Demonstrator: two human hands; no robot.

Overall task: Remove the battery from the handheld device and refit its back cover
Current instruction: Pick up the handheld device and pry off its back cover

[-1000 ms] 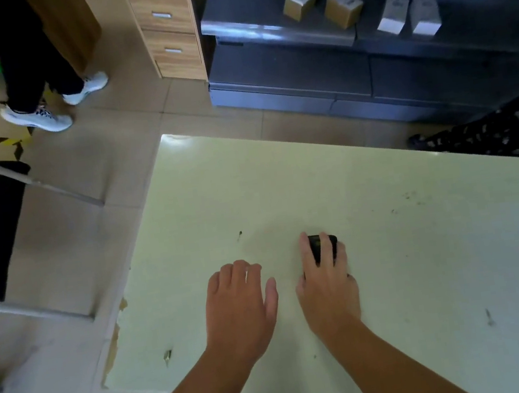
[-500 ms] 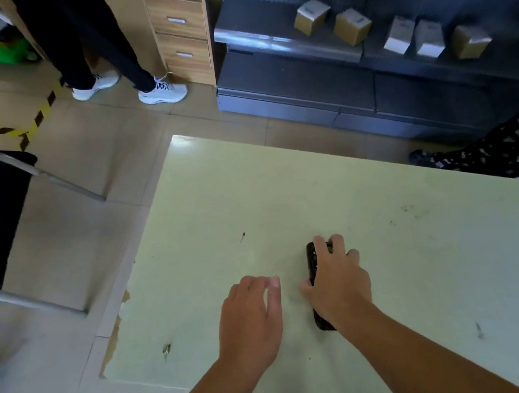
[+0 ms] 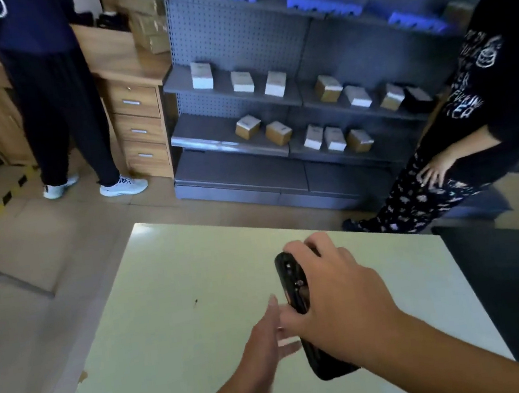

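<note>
A black handheld device [image 3: 296, 293] is lifted off the pale green table [image 3: 173, 306], standing on its long edge with its side facing me. My right hand [image 3: 337, 298] is wrapped over it from the right, fingers curled around the top end. Just left of the device's lower half hovers my left hand [image 3: 264, 344], fingers apart and blurred, holding nothing. The device's back cover and battery are hidden from view.
A person in patterned trousers [image 3: 417, 205] stands at the table's far right corner. Another person [image 3: 51, 101] stands by a wooden drawer unit [image 3: 140, 129]. Grey shelves [image 3: 272, 102] with several small boxes lie beyond the table. The table's near left edge is chipped.
My right hand has picked the device up from the table and turned it on edge. My left hand has moved toward it. The view has tilted up.
</note>
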